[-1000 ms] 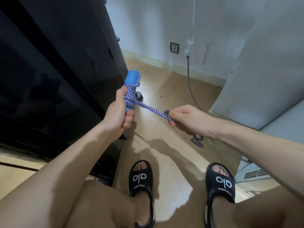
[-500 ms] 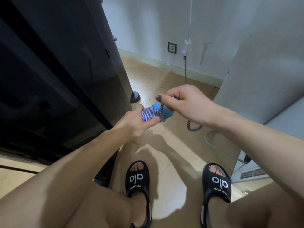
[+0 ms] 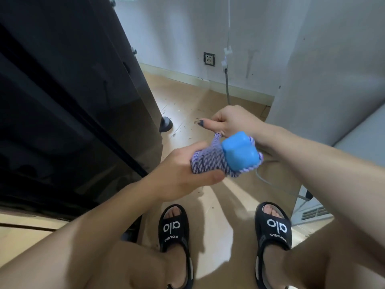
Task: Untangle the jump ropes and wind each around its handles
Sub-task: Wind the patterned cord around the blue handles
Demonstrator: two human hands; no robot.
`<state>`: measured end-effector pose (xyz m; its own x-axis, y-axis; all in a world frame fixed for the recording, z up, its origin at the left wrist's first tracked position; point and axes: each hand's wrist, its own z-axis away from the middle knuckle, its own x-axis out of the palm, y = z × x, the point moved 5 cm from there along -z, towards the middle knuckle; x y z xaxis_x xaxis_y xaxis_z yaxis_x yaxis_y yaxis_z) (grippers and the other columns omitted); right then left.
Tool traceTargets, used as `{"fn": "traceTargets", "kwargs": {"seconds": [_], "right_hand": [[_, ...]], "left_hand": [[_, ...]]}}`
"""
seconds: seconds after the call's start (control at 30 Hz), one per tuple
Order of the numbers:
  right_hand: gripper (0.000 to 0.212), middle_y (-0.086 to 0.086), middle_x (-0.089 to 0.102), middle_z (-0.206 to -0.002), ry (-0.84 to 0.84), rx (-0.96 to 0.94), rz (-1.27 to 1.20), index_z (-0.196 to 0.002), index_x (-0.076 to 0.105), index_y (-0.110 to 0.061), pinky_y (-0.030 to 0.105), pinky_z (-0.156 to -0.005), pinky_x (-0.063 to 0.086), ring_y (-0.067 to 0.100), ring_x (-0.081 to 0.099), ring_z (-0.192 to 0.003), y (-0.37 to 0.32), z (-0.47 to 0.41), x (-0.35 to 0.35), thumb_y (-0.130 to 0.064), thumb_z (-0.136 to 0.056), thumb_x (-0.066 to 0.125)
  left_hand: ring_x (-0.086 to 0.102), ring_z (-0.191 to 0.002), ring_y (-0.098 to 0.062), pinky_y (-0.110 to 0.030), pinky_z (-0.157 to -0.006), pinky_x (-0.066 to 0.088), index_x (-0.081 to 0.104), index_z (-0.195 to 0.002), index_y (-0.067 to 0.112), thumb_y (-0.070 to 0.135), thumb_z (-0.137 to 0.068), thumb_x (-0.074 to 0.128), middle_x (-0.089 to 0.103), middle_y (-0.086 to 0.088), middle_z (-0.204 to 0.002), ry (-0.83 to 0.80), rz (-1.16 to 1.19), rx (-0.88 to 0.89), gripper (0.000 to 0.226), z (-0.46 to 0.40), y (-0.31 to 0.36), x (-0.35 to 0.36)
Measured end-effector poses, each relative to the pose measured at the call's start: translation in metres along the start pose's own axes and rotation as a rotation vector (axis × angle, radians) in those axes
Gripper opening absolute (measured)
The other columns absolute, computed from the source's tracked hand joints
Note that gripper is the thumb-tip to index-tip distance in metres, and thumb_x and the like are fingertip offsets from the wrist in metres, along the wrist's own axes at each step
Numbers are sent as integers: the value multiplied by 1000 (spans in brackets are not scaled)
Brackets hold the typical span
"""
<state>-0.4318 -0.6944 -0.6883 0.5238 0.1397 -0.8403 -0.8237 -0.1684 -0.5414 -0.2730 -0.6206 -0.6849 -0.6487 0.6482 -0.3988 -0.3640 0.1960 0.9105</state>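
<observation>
The left hand (image 3: 179,174) grips the blue handles (image 3: 239,152), fingers curled round the purple-and-white rope (image 3: 208,163) wound over them. Just beyond the handles, the right hand (image 3: 233,122) pinches the rope's free strand, pulling it up from the coil. The bundle hangs above the wooden floor (image 3: 187,101), in front of two black sandals (image 3: 174,228).

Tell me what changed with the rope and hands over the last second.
The left hand tipped the blue plastic handles from upright toward the camera. The right hand carried the purple-and-white braided rope around them, shortening the loose tail. Both hands kept their grips.
</observation>
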Motion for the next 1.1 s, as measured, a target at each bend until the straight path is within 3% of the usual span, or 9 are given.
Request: {"fn": "traceTargets", "kwargs": {"seconds": [0.1,0.2,0.33,0.47,0.6,0.73,0.87,0.97,1.1], "right_hand": [[31,-5,52,-64,-57,38,-225,-73,55,-15,30,-70,43,12,49,-59,3,10,8,-31,-100,52],[62,-5,53,-48,17,50,-173,-58,56,-10,27,-62,41,16,53,-55,-1,16,9,-49,-102,37],[60,-3,40,-48,5,4,-96,-63,47,-6,34,-56,36,19,35,-51,-10,30,9,-51,-101,40],[54,4,29,-57,95,-115,-104,-61,33,-11,37,-55,25,18,23,-57,-30,33,-1,-44,-102,46],[50,0,31,-50,90,-137,-27,-51,45,-31,34,-51,26,17,28,-52,-32,36,-8,-45,-98,50],[48,-3,45,-63,127,-194,37,-60,45,-21,36,-59,38,21,44,-67,-32,30,-7,-49,-98,47],[47,2,52,-90,101,-187,-150,-61,58,-18,32,-78,44,5,49,-80,-27,21,-1,-40,-101,51],[52,20,59,-93,55,-83,-297,-73,60,4,44,-72,57,12,63,-72,-22,20,4,-38,-101,50],[54,16,57,-92,88,-41,-308,-69,61,3,44,-64,57,25,65,-68,-23,21,7,-39,-102,50]], "left_hand": [[38,-43,-6,-21,-40,31,61,-98,23,59,-75,63,50,8,-56,137,296,-43,43,1,3,-9],[19,-40,-7,-18,-41,12,53,-74,26,75,-69,56,29,7,-52,380,537,-227,49,-5,-12,-31],[16,-46,-10,-21,-45,12,46,-75,28,84,-70,51,22,4,-60,550,486,-408,57,0,-40,-59],[28,-41,-11,-19,-42,22,52,-81,25,76,-86,49,36,4,-55,476,289,-488,51,-6,-58,-51],[28,-41,-11,-20,-43,21,47,-79,24,73,-89,49,37,2,-55,320,190,-570,50,-17,-61,-33],[27,-42,-12,-20,-42,21,39,-85,24,70,-93,45,36,0,-58,138,148,-595,47,-16,-63,-22],[42,-47,-14,-25,-48,36,48,-104,14,67,-96,44,52,-9,-78,69,124,-546,54,-12,-61,-19],[55,-53,-16,-31,-51,50,45,-120,29,57,-99,49,61,-9,-89,99,43,-432,35,-13,-53,-21],[57,-57,-27,-44,-56,53,45,-118,22,36,-101,59,61,-22,-88,114,23,-245,27,-17,-43,-22]]}}
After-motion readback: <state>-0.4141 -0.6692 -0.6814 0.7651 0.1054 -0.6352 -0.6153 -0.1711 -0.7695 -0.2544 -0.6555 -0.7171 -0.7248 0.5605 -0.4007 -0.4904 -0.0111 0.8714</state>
